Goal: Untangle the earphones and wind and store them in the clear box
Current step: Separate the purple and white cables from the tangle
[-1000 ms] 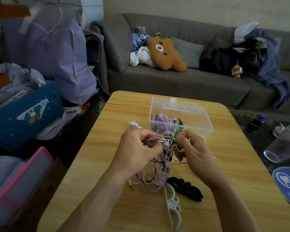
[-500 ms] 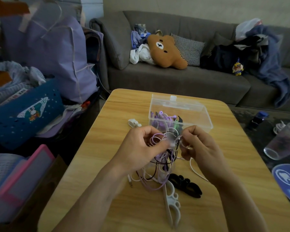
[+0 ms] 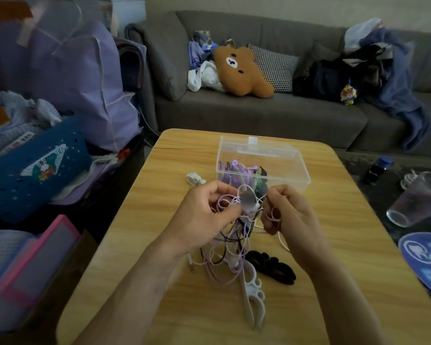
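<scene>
A tangle of purple, white and dark earphone cords (image 3: pixel 230 247) hangs between both hands above the wooden table (image 3: pixel 139 220). My left hand (image 3: pixel 204 215) grips the knot's left side, fingers curled round purple loops. My right hand (image 3: pixel 288 212) pinches white cord loops on the right side. A pale earbud piece (image 3: pixel 248 201) shows between the hands. Loose cord ends and a jack plug (image 3: pixel 191 266) trail on the table. Behind the hands stands the clear box (image 3: pixel 294 168), lid open, with purple earphones (image 3: pixel 237 168) inside at its left end.
A white cord winder (image 3: pixel 253 292) and a black winder (image 3: pixel 271 266) lie on the table near me. A small white clip (image 3: pixel 194 178) sits left of the box. A tipped clear cup (image 3: pixel 418 199), a blue fan (image 3: pixel 426 257) and a sofa (image 3: pixel 259 113) are beyond.
Both hands have lifted the tangle slightly and drawn apart a little. The right hand now has white loops pulled out round its fingers.
</scene>
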Motion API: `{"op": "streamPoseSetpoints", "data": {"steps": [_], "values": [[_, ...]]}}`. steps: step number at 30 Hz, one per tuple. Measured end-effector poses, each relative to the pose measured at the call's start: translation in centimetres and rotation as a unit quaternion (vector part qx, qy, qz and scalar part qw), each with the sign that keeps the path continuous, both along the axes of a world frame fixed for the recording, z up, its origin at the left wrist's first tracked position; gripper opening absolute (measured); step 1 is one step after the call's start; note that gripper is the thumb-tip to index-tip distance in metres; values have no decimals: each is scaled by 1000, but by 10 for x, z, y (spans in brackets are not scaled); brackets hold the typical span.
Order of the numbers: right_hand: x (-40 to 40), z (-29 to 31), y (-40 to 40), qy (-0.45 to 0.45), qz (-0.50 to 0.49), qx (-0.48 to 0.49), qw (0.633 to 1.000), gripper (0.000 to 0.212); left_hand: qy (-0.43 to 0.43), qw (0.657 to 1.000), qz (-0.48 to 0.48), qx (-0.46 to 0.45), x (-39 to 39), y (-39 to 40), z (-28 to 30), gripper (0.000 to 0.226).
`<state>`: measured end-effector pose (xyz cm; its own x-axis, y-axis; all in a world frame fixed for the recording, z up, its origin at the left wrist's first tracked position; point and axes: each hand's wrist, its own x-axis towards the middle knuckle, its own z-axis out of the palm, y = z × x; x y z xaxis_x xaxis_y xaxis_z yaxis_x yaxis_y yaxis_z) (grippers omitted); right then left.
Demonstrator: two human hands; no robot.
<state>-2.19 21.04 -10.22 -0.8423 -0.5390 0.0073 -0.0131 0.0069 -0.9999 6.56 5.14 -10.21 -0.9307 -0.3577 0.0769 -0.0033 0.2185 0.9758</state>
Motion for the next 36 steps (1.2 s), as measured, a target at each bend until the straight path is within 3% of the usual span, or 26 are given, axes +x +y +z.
{"op": "streamPoseSetpoints", "data": {"steps": [4, 10, 13, 16, 18, 23, 26, 29, 32, 36], "values": [[-3, 5, 10, 55, 48, 10, 997, 20, -21, 1000, 19, -12, 0, -3, -3, 17], [0, 0, 10, 43, 119, 34, 991, 16, -41, 999, 29, -13, -3, -5, -8, 8], [3, 1, 6, 90, 115, 77, 986, 15, -38, 999, 11, 6, -2, -6, -5, 10], [10, 2, 1, 148, 88, 106, 979, 28, -33, 999, -22, 11, 0, -5, -4, 17], [15, 0, -4, 161, 67, 96, 980, 23, -30, 999, -24, 21, 0, -5, -5, 18], [8, 0, -2, 108, 10, 51, 993, 21, -40, 996, 8, 84, -1, -11, -9, 18], [9, 1, 0, 90, 39, 42, 994, 18, -48, 995, 1, 90, -2, -11, -11, 17], [8, 1, 0, 36, 26, -34, 998, 20, -66, 997, 12, -34, -1, -15, -13, 11], [0, 3, 3, -72, -67, -140, 985, 22, -120, 977, 13, -174, 2, -26, -18, 13], [-18, 0, 17, -167, -188, -208, 945, 25, -132, 973, 63, -181, 7, -29, -18, 24]]}}
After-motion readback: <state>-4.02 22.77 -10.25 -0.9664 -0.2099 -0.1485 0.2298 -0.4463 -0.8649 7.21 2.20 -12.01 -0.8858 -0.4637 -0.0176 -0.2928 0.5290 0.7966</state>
